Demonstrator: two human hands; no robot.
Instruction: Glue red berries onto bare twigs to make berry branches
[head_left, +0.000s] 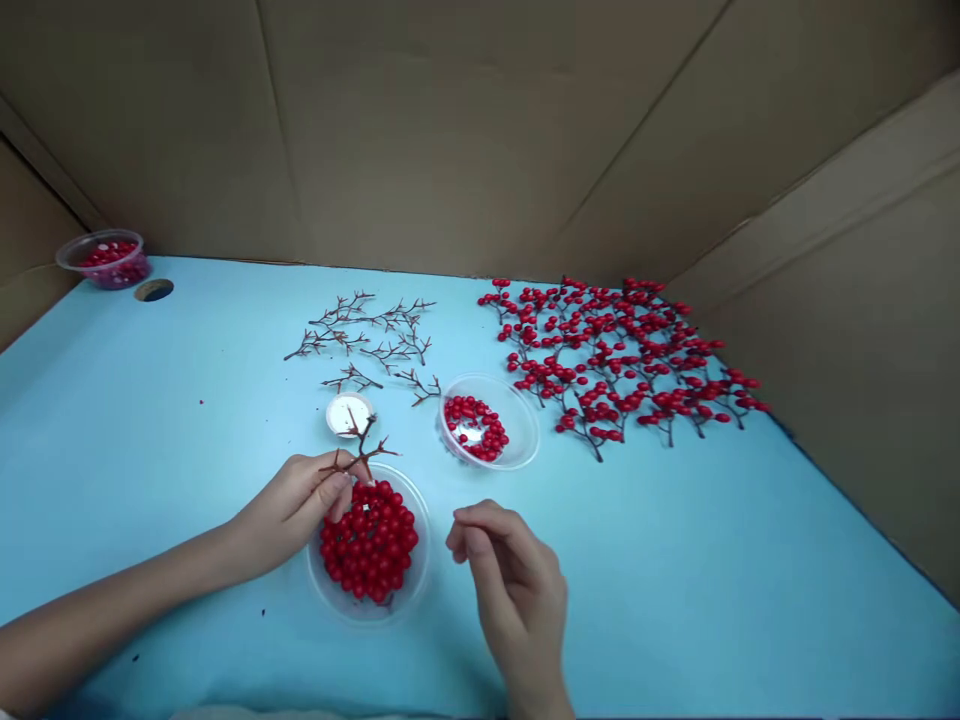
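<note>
On my remote view, the left hand pinched a forked brown twig above a clear bowl of red berries, apparently leaving its tips exposed. The right hand hovered beside the bowl, fingers narrowly curled (I couldn't tell whether they held anything). Bare twigs lay beyond; berried sprigs lay to the right, seemingly sorted apart.
</note>
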